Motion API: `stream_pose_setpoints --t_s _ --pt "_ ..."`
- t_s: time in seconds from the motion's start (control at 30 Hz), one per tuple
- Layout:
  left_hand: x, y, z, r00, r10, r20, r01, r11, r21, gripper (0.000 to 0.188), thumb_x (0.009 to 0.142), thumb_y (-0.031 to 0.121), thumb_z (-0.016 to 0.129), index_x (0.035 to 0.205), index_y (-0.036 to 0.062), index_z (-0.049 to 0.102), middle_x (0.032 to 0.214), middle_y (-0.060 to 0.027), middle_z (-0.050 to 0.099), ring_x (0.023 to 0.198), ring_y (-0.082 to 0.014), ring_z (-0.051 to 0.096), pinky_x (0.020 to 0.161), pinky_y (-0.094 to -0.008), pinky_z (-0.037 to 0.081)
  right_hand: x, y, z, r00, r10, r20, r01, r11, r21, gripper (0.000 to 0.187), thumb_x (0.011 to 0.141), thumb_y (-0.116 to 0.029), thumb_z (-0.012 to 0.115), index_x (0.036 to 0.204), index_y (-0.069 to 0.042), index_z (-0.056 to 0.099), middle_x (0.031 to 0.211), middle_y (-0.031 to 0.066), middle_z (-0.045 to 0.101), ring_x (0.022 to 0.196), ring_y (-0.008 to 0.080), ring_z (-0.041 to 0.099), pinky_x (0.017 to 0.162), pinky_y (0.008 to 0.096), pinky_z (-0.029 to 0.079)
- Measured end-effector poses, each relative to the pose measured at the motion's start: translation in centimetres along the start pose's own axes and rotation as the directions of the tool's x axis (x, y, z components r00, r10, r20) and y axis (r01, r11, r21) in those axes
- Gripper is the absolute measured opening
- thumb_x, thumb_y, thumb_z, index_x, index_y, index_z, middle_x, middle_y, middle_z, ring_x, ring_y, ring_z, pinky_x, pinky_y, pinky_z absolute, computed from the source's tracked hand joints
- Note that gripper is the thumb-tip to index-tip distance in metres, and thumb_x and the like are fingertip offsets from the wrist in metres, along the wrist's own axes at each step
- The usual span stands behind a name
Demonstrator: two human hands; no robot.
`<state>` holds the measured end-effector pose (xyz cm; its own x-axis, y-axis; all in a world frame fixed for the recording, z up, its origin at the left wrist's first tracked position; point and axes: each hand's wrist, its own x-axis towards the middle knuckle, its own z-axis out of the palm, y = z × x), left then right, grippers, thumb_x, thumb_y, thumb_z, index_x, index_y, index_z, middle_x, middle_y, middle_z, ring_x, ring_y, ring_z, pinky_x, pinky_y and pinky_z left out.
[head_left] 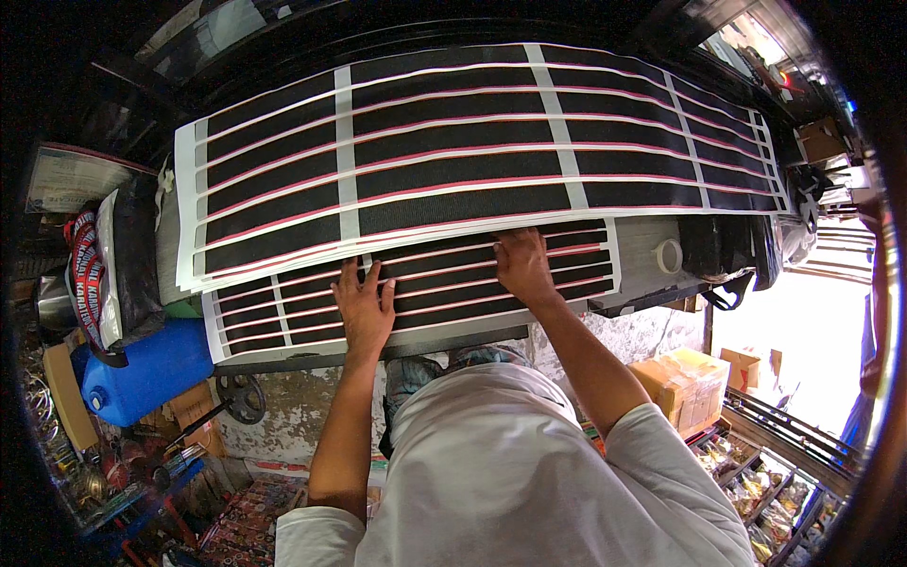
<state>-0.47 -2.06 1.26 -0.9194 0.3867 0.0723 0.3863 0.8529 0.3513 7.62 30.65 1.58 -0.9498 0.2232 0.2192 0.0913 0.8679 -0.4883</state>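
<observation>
A stack of large black sheets with white and red stripes lies across the worktable, its near edge curving slightly upward. Partly beneath it is a smaller black striped sheet with white borders, nearer to me; its far part is hidden. My left hand rests on this smaller sheet with fingers apart, fingertips close to the stack's near edge. My right hand is further right, fingers bent and closed at the edge where the striped sheets overlap. Its fingertips are partly hidden there.
A roll of tape lies on the grey tabletop at right, beside a black bag. A blue plastic drum stands at left, near a handwheel. A cardboard box sits below right, near trays of small packets.
</observation>
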Motion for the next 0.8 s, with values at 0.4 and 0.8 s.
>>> stream_pose_setpoints --t_s 0.4,0.8 --pt "-14.9 -2.9 -3.3 0.963 -0.234 -0.135 0.237 0.972 0.005 0.076 0.113 0.039 0.058 0.17 -0.0023 0.029 0.177 -0.0333 0.022 0.165 -0.0504 0.021 0.128 -0.0737 0.017 -8.2 -2.4 -5.6 0.998 0.037 -0.054 -0.026 0.981 0.194 0.028 0.097 -0.002 0.066 0.124 -0.003 0.076 0.124 0.0206 0.073 0.115 0.045 0.068 0.103 0.0537 0.054" --pt "-35.8 -10.5 2.6 0.242 -0.481 0.842 0.943 0.321 -0.088 0.059 0.112 0.032 0.065 0.155 -0.006 0.05 0.143 -0.0268 0.061 0.134 -0.0346 0.056 0.112 -0.0482 0.042 -22.8 -0.1 -0.9 0.858 0.298 0.418 -0.456 0.816 0.354 0.026 0.1 -0.02 0.072 0.121 -0.005 0.079 0.113 0.0192 0.08 0.1 0.0393 0.079 0.091 0.0456 0.064"
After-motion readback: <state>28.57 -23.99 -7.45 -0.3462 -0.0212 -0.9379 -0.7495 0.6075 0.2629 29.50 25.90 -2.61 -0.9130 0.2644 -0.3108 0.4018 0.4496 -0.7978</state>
